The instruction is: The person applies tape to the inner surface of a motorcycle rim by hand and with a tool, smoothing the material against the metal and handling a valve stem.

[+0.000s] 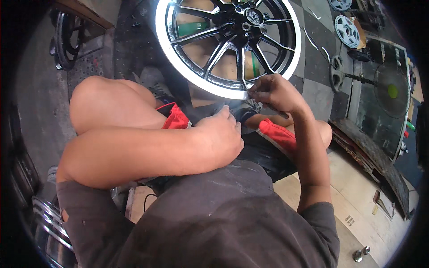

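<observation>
A large black alloy wheel with bright silver spoke edges and a pale, shiny outer rim stands tilted in front of me, beyond my knees. My right hand is at the near edge of its rim, thumb and fingertips pinched together. Whether something thin lies between those fingertips is too small to make out. Over my lap, my left hand lies back up and apart from the wheel, its fingers loosely stretched out and holding nothing visible. Through the gaps between the spokes a tan surface with green bands shows.
To the right, a fan stands by a glass panel, with long boards below. Pale blue wheel covers sit at the far right. Another wheel is at the far left; chrome curved parts lie near left.
</observation>
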`<action>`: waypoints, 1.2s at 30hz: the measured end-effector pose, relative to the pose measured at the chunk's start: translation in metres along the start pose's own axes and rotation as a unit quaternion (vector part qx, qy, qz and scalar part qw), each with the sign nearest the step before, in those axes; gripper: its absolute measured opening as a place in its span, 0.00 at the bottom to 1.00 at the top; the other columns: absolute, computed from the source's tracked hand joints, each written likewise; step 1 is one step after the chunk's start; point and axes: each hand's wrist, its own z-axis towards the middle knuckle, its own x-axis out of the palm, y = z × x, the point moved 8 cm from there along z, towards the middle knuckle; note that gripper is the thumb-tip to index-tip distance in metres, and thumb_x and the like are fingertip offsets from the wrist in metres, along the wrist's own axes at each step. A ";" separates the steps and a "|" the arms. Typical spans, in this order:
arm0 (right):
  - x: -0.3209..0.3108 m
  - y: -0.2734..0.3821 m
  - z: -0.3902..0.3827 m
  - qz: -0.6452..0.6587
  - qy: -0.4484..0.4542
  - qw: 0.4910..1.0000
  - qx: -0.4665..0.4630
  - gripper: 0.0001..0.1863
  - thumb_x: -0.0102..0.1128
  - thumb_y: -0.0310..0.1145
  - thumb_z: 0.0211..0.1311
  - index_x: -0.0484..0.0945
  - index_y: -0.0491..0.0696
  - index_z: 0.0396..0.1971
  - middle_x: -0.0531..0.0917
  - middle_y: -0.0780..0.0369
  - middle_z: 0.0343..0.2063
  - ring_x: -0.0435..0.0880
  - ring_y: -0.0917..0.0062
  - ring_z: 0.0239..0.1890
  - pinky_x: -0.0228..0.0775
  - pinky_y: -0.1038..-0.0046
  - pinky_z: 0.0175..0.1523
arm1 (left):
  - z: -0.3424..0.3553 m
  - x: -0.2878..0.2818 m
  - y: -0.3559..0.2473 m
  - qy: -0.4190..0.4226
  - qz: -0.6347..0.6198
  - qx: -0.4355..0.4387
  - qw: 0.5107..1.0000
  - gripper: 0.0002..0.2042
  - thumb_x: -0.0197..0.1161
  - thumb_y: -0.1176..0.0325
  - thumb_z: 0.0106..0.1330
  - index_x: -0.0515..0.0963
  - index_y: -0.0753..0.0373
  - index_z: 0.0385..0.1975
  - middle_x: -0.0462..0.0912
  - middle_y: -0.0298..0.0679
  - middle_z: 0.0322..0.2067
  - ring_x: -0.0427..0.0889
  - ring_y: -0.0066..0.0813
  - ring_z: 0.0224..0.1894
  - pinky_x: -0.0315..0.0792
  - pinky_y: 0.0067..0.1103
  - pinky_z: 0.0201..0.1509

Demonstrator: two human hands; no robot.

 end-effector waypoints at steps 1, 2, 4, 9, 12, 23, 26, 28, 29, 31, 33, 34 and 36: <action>0.003 -0.006 0.000 0.026 -0.011 1.000 0.011 0.12 0.72 0.27 0.61 0.88 0.41 0.44 0.90 0.64 0.31 0.84 0.83 0.30 0.76 0.77 0.36 | 0.000 -0.001 0.000 -0.001 -0.001 0.000 1.000 0.21 0.57 0.65 0.74 0.79 0.66 0.63 0.77 0.55 0.69 0.79 0.50 0.67 0.64 0.46 0.77; 0.007 -0.008 -0.002 0.025 -0.011 1.000 0.012 0.12 0.72 0.27 0.61 0.88 0.41 0.44 0.90 0.64 0.31 0.84 0.83 0.30 0.76 0.77 0.36 | -0.001 0.000 -0.001 0.001 0.004 -0.001 1.000 0.21 0.57 0.65 0.74 0.79 0.66 0.63 0.77 0.55 0.69 0.79 0.51 0.67 0.64 0.46 0.76; 0.010 -0.008 -0.008 0.075 -0.067 0.995 0.019 0.11 0.73 0.26 0.62 0.87 0.39 0.43 0.89 0.64 0.31 0.83 0.85 0.30 0.74 0.77 0.35 | -0.003 0.001 -0.003 0.002 0.007 -0.004 1.000 0.21 0.57 0.65 0.74 0.79 0.66 0.63 0.76 0.55 0.69 0.79 0.51 0.67 0.64 0.46 0.76; 0.033 0.007 -0.005 0.184 -0.066 0.979 0.055 0.12 0.74 0.28 0.63 0.86 0.39 0.42 0.88 0.64 0.29 0.80 0.86 0.25 0.70 0.78 0.30 | -0.001 -0.002 -0.011 -0.030 0.015 0.023 0.999 0.18 0.59 0.65 0.73 0.82 0.67 0.56 0.85 0.52 0.58 0.83 0.49 0.61 0.66 0.46 0.75; 0.031 0.020 0.000 0.094 -0.127 0.987 -0.034 0.11 0.72 0.29 0.65 0.85 0.38 0.42 0.87 0.63 0.27 0.77 0.87 0.21 0.66 0.79 0.24 | -0.002 -0.007 -0.023 0.025 -0.082 0.091 0.992 0.13 0.60 0.66 0.71 0.84 0.66 0.48 0.90 0.47 0.45 0.86 0.45 0.56 0.68 0.45 0.74; 0.048 0.040 -0.001 0.152 -0.118 0.981 0.016 0.13 0.72 0.30 0.66 0.85 0.36 0.44 0.89 0.60 0.33 0.86 0.80 0.32 0.79 0.75 0.41 | -0.013 -0.013 -0.033 -0.052 -0.083 0.113 0.989 0.12 0.63 0.65 0.69 0.85 0.64 0.45 0.91 0.42 0.38 0.88 0.42 0.49 0.71 0.44 0.69; 0.058 0.055 0.012 0.164 -0.102 0.981 0.015 0.13 0.72 0.29 0.66 0.85 0.36 0.44 0.90 0.60 0.34 0.87 0.80 0.35 0.80 0.75 0.44 | -0.016 -0.016 -0.033 -0.055 -0.077 0.115 0.989 0.12 0.62 0.65 0.70 0.85 0.64 0.45 0.91 0.41 0.38 0.88 0.41 0.48 0.72 0.43 0.68; 0.064 0.060 0.020 0.169 -0.105 0.980 0.011 0.12 0.72 0.28 0.66 0.85 0.36 0.44 0.89 0.60 0.34 0.87 0.80 0.35 0.80 0.75 0.43 | -0.017 -0.015 -0.033 -0.052 -0.073 0.113 0.990 0.12 0.62 0.65 0.70 0.85 0.64 0.45 0.91 0.41 0.38 0.89 0.41 0.48 0.72 0.43 0.67; 0.065 0.061 0.023 0.175 -0.113 0.978 0.006 0.12 0.72 0.28 0.66 0.85 0.36 0.44 0.89 0.60 0.34 0.86 0.80 0.33 0.79 0.75 0.41 | -0.017 -0.014 -0.033 -0.049 -0.075 0.112 0.990 0.12 0.62 0.65 0.70 0.85 0.64 0.45 0.91 0.41 0.38 0.89 0.40 0.48 0.72 0.42 0.66; 0.069 0.066 0.026 0.182 -0.120 0.976 0.000 0.12 0.72 0.27 0.67 0.85 0.36 0.44 0.89 0.60 0.33 0.86 0.80 0.32 0.78 0.76 0.39 | -0.018 -0.013 -0.032 -0.045 -0.077 0.110 0.990 0.12 0.62 0.65 0.70 0.85 0.64 0.45 0.91 0.41 0.38 0.89 0.40 0.48 0.73 0.41 0.65; 0.073 0.070 0.027 0.244 -0.120 0.962 -0.003 0.12 0.71 0.26 0.67 0.84 0.35 0.45 0.88 0.60 0.32 0.85 0.81 0.28 0.77 0.77 0.34 | -0.017 -0.013 -0.029 -0.044 -0.094 0.103 0.989 0.11 0.62 0.65 0.70 0.85 0.64 0.44 0.91 0.41 0.38 0.89 0.40 0.49 0.73 0.41 0.65; 0.073 0.073 0.026 0.245 -0.120 0.962 -0.005 0.12 0.71 0.26 0.67 0.84 0.35 0.45 0.88 0.60 0.32 0.85 0.81 0.28 0.77 0.77 0.34 | -0.017 -0.011 -0.028 -0.042 -0.093 0.102 0.990 0.11 0.62 0.65 0.70 0.85 0.64 0.44 0.91 0.41 0.38 0.89 0.40 0.49 0.73 0.41 0.65; 0.073 0.075 0.023 0.257 -0.104 0.960 0.028 0.11 0.71 0.26 0.67 0.84 0.35 0.45 0.88 0.60 0.32 0.84 0.81 0.26 0.76 0.78 0.32 | -0.016 -0.009 -0.027 -0.051 -0.099 0.105 0.988 0.10 0.61 0.66 0.69 0.85 0.63 0.42 0.91 0.44 0.38 0.90 0.41 0.48 0.75 0.39 0.62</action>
